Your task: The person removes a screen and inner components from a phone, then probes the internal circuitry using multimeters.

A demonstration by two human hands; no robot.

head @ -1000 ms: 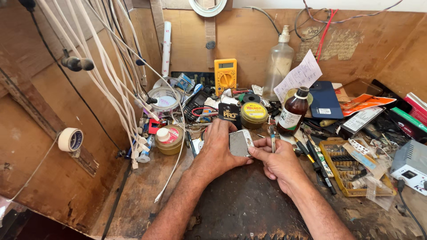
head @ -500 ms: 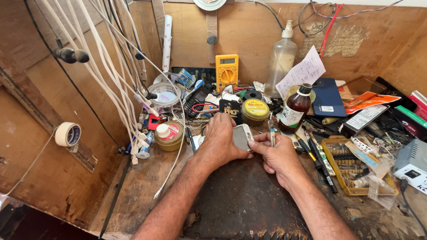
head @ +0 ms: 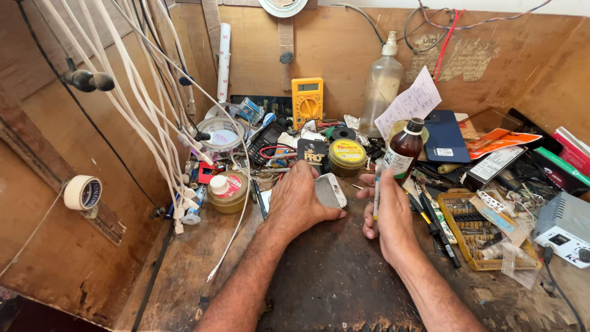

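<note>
Head view showed me a cluttered wooden bench (head: 184,276) with both bare hands at the centre of the frame. My left hand (head: 298,203) lay over a small silvery-white phone-like device (head: 330,189), its grip closed around it, fingers curled over the far edge and thumb along the near side, pressing it to the dark worn patch of the bench. My right hand (head: 388,215), just right of it and apart from the device, had its grip shut on a thin pale pen-shaped tool (head: 376,195), held nearly upright. Just beyond that hand stood a brown glass bottle with a black cap (head: 405,150). A round yellow-lidded tin (head: 347,156) sat just above the device, and a yellow multimeter (head: 306,101) leaned against the back wall at upper centre. White cables (head: 141,117) hung down the left side.
</note>
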